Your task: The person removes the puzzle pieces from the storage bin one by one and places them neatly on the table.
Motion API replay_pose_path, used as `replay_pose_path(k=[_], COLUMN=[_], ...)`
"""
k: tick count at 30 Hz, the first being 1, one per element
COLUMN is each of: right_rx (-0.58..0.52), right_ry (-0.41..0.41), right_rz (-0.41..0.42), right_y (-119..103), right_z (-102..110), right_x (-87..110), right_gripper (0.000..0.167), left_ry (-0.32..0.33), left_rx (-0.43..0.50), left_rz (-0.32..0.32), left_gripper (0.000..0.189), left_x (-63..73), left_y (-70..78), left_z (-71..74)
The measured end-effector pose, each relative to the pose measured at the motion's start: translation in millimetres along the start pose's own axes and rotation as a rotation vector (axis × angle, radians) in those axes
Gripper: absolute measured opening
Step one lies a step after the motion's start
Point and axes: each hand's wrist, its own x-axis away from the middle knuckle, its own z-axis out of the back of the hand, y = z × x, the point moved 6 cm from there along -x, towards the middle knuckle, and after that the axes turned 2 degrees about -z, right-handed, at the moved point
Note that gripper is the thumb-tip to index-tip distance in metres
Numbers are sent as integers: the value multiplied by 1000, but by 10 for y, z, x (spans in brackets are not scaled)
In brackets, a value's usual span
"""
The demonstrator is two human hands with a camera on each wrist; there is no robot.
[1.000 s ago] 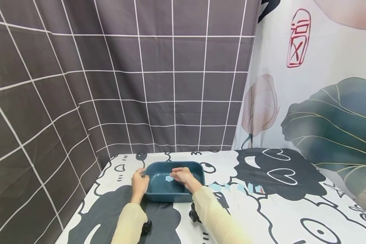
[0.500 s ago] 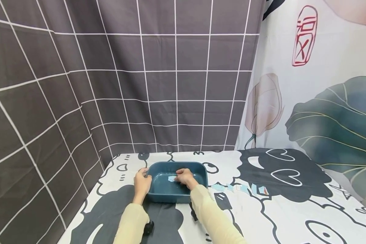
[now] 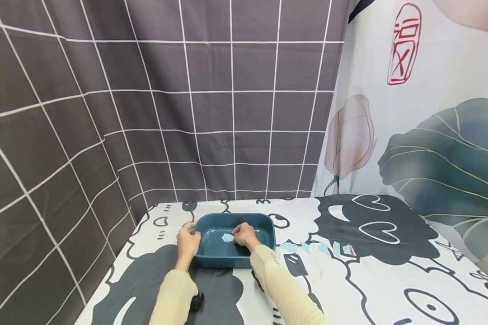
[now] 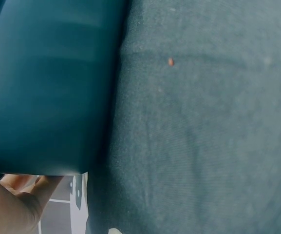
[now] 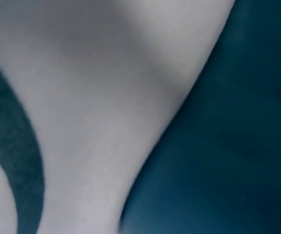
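A dark teal rectangular basin (image 3: 234,262) sits on the patterned cloth in the head view. My left hand (image 3: 188,243) grips its left end, thumb at the rim and fingers on the outside. In the left wrist view, part of that hand (image 4: 13,204) shows against the basin's wall (image 4: 52,87). Inside the basin lies a small light blue piece (image 3: 227,237), paper-like, on the floor. My right hand (image 3: 246,235) reaches in with bent fingers pointing down, right beside the piece's right edge. Its fingertips are hidden, so a pinch cannot be made out.
Several light blue pieces (image 3: 323,248) lie in a row on the cloth right of the basin; the rightmost piece (image 3: 348,250) has a reddish mark. A dark gridded curtain (image 3: 252,108) hangs behind the table, with a floral curtain (image 3: 349,135) on the right.
My right hand has moved from above the light blue piece to its right side, fingers lowered. The piece looks slightly turned. My left hand stays at the basin's left end.
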Motion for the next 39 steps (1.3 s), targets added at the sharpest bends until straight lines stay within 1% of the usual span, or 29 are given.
replay_pose_path(k=[4, 9, 11, 14, 20, 23, 26, 29, 34, 39], right_rx=[13, 75, 102, 114, 127, 125, 140, 150, 90, -12], right_ry=[-2, -51, -78, -103, -129, -157, -195, -232, -277, -305], right_rz=[3, 33, 48, 50, 39, 71, 135, 183, 231, 260], right_y=[-7, -34, -50, -52, -19, -36, -76, -109, -161, -188], right_z=[4, -45, -72, -99, -108, -116, -128, -130, -105, -73], right_x=[14, 36, 46, 50, 35, 38, 53, 79, 118, 139], right_gripper=[16, 15, 16, 19, 24, 24, 23, 21, 19, 20], left_ry=[-9, -13, -8, -5, -14, -13, -10, -22, -25, -23], left_rx=[2, -9, -12, -14, -7, -16, -23, -19, -16, -11], left_rz=[2, 9, 12, 13, 10, 2, -3, 3, 6, 16], left_gripper=[40, 40, 40, 40, 40, 40, 40, 41, 42, 42], left_x=[1, 12, 19, 28, 34, 33, 32, 33, 22, 9], left_y=[3, -19, -29, -26, -5, -2, -1, -1, 11, 17], left_z=[-13, -8, 4, 17, -9, -10, 2, 5, 10, 10])
